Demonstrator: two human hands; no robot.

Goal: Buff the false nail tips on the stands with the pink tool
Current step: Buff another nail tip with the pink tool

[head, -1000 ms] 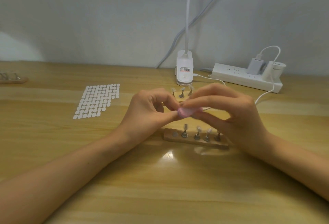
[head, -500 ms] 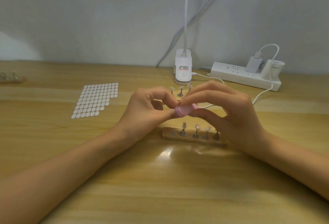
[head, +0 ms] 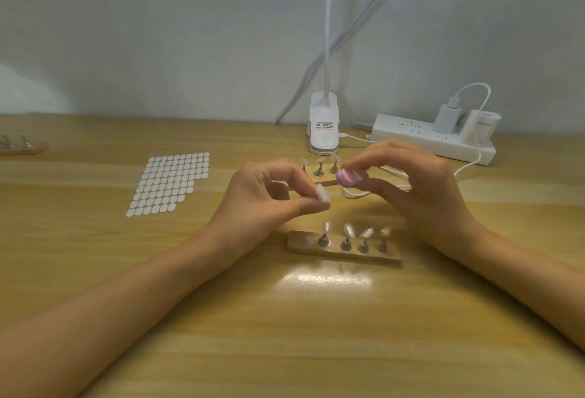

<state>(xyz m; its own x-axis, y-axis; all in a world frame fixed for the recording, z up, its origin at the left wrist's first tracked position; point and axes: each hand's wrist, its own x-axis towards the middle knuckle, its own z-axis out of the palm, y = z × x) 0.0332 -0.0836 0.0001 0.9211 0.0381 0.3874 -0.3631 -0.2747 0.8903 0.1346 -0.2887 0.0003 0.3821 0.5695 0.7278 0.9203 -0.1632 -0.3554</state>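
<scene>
Glossy wood table (head: 316, 318), wood stand (head: 345, 253) w/ metal pegs (head: 323, 241), translucent plastic tips (head: 349, 229).

wooden stands (head: 324, 181) 3 | nail tips (head: 348, 229) on near stand (head: 381, 256) 4 | held nail tip (head: 322, 192) 1 | pink tool (head: 349, 177) 1

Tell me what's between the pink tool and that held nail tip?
Nothing: the head view shows a bare gap between the pink tool and nail tip.

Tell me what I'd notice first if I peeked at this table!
Two hands meet in the middle: the left hand pinches a false nail tip, and the right hand holds the pink tool beside it, a little apart. Just in front of them, a wooden stand carries four more tips on little pegs. To the left lies a patch of white oval dots.
</scene>
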